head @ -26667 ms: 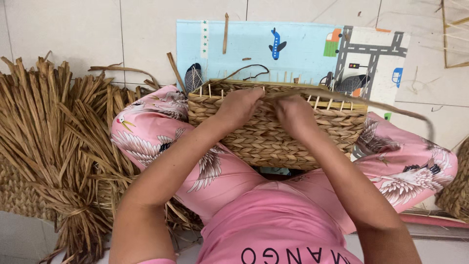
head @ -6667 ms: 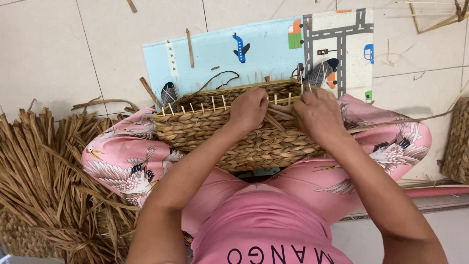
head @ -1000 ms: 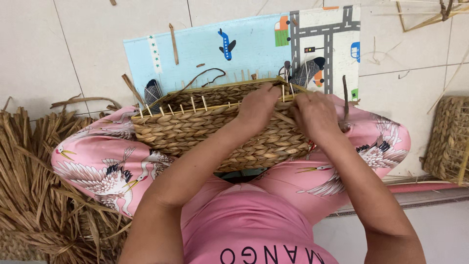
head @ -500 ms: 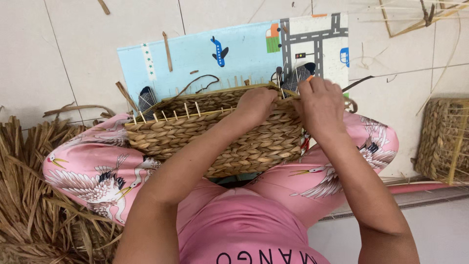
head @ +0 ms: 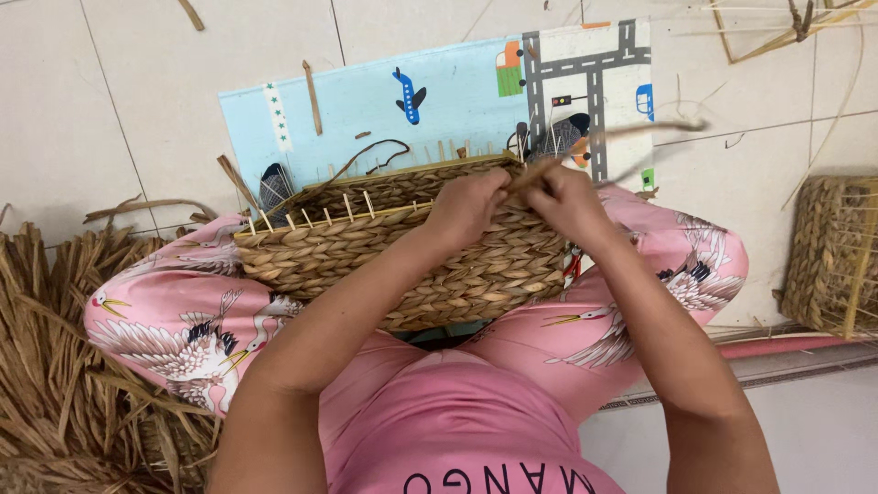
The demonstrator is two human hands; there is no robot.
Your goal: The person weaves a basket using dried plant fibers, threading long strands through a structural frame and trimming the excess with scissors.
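Woven straw basket (head: 402, 265) on lap, both hands' grip clamped on its rim strand (head: 604, 137).

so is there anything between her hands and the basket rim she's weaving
Nothing visible. The left hand and right hand both rest directly on the rim of the woven basket, with a straw strand pinched in their fingers and trailing off to the right. The play mat lies beyond the basket.

Rough woven straw basket (head: 402, 265), matt tiles (head: 110, 110)
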